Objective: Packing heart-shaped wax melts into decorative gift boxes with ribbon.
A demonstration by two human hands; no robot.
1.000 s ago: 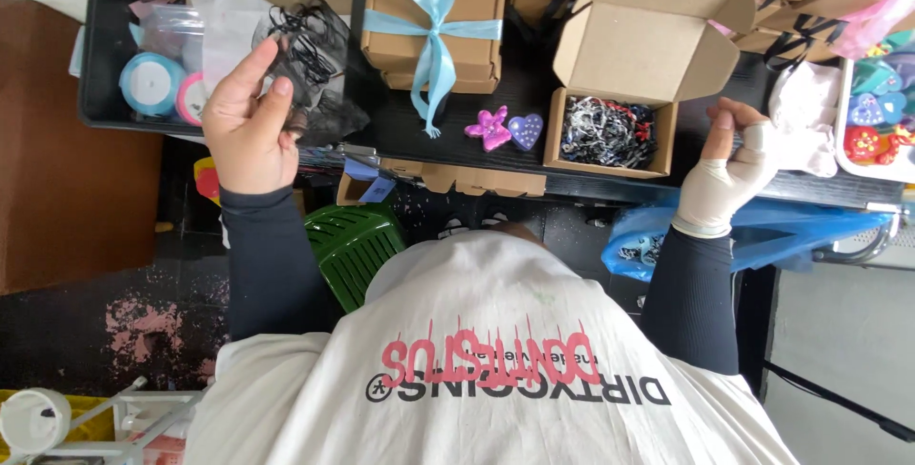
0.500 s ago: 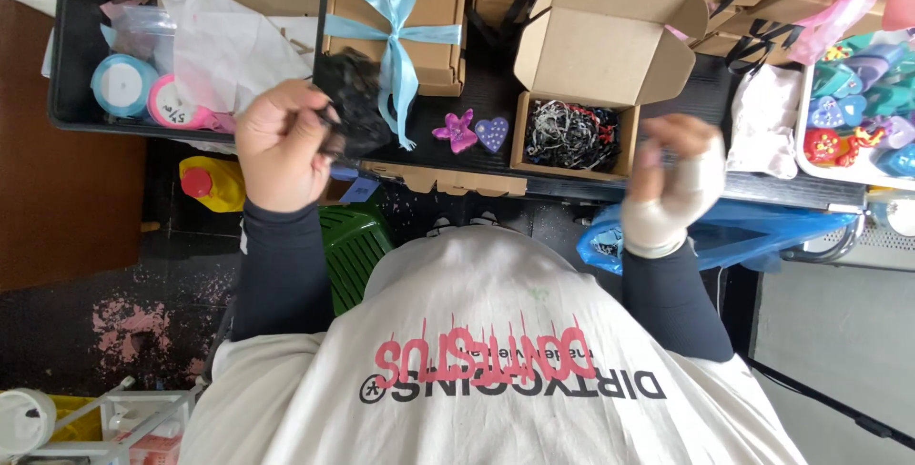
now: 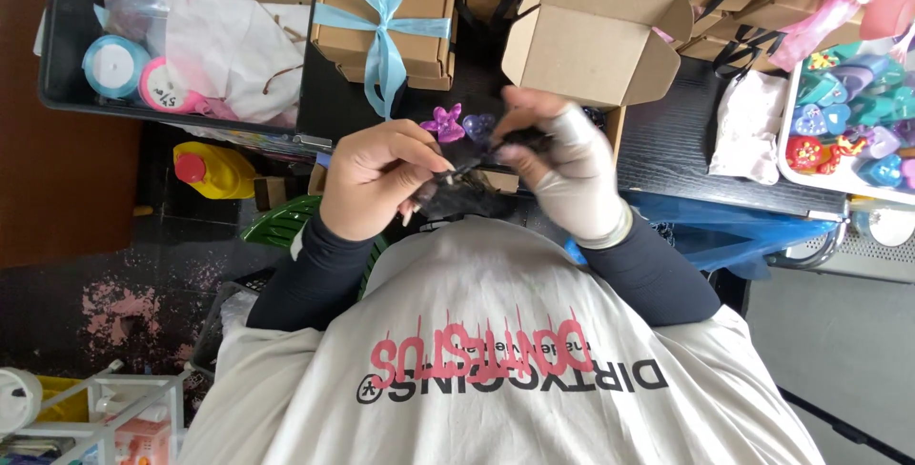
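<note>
My left hand (image 3: pixel 379 179) and my gloved right hand (image 3: pixel 572 171) meet just in front of my chest, both pinching a small black mesh pouch (image 3: pixel 459 196). The right fingers grip its upper edge while the left fingers hold its other side. Right behind the hands an open brown cardboard box (image 3: pixel 593 44) stands on the black table (image 3: pixel 672 146), its inside hidden by the hands. A purple star trinket (image 3: pixel 443 123) and a purple heart trinket (image 3: pixel 477 126) lie on the table beside the box.
A closed box tied with blue ribbon (image 3: pixel 383 19) and more boxes fill the back. A white tray of coloured trinkets (image 3: pixel 846 108) sits right. Ribbon spools (image 3: pixel 112 65) and a white bag (image 3: pixel 238 36) lie left. Below are a yellow bottle (image 3: pixel 215 170) and a green basket (image 3: pixel 284 227).
My left hand carried the black pouch from the left of the table down to my chest. My right hand left the table edge and came in to grip the pouch too.
</note>
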